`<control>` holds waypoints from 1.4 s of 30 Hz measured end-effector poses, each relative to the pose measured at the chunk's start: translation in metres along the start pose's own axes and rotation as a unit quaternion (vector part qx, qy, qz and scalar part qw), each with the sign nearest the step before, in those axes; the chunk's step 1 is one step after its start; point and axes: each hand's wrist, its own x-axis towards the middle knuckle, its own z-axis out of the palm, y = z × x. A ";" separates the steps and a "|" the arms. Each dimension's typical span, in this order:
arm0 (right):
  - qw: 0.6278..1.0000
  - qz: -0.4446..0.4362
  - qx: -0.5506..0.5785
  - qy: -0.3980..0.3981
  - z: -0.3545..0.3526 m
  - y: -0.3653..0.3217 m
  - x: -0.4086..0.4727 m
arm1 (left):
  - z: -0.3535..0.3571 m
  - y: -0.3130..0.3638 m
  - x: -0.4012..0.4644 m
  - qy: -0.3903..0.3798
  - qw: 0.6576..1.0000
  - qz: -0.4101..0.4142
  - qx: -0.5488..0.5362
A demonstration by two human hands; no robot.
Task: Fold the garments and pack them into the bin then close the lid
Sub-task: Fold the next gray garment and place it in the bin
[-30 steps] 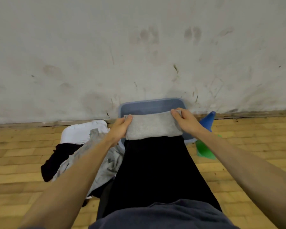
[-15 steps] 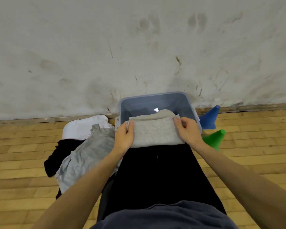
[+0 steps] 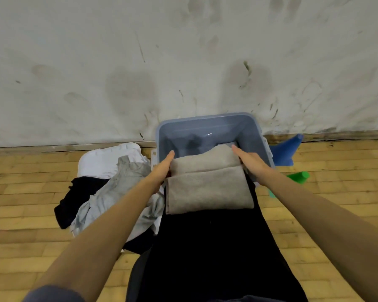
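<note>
A folded grey garment [image 3: 207, 188] lies across my lap, and its far half reaches over the near rim of the open blue-grey bin [image 3: 205, 119]. My left hand [image 3: 162, 168] presses against the garment's left side with straight fingers. On the other side, my right hand [image 3: 251, 163] presses in the same way. Both sets of fingertips point into the bin. The bin's floor is partly hidden by the garment.
A white lid [image 3: 103, 162] lies on the wooden floor left of the bin, under a loose light grey shirt [image 3: 122, 188] and a black garment [image 3: 79, 197]. Right of the bin lie a blue cone [image 3: 286, 151] and a green cone [image 3: 298, 177]. A scuffed wall stands right behind the bin.
My hands let go of the garment's far corners and slid to its sides with fingers straightened. The garment is folded over once more and has moved toward the bin.
</note>
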 end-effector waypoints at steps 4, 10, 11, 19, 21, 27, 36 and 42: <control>0.996 0.036 0.057 -0.058 0.008 -0.024 0.030 | 0.005 0.017 0.034 -0.080 0.996 -0.015 -0.046; 0.990 0.006 0.133 -0.051 0.008 -0.049 0.061 | 0.011 0.047 0.057 -0.114 0.989 -0.003 -0.091; 0.987 0.003 0.154 -0.052 0.006 -0.052 0.064 | 0.012 0.052 0.057 -0.108 0.990 -0.006 -0.092; 0.978 -0.071 0.187 -0.064 -0.004 -0.058 0.053 | -0.004 0.074 0.030 -0.114 0.981 0.085 -0.132; 0.974 -0.085 0.194 -0.077 -0.007 -0.059 0.042 | -0.009 0.077 0.016 -0.095 0.980 0.121 -0.127; 0.957 -0.174 0.221 -0.069 -0.012 -0.046 -0.013 | -0.017 0.064 -0.039 -0.097 0.967 0.201 -0.125; 0.962 -0.201 0.182 -0.025 -0.006 0.036 -0.066 | -0.014 -0.018 -0.101 -0.026 0.963 0.268 0.015; 0.968 -0.222 0.116 -0.023 -0.005 0.072 -0.090 | -0.009 -0.053 -0.122 0.016 0.949 0.288 0.124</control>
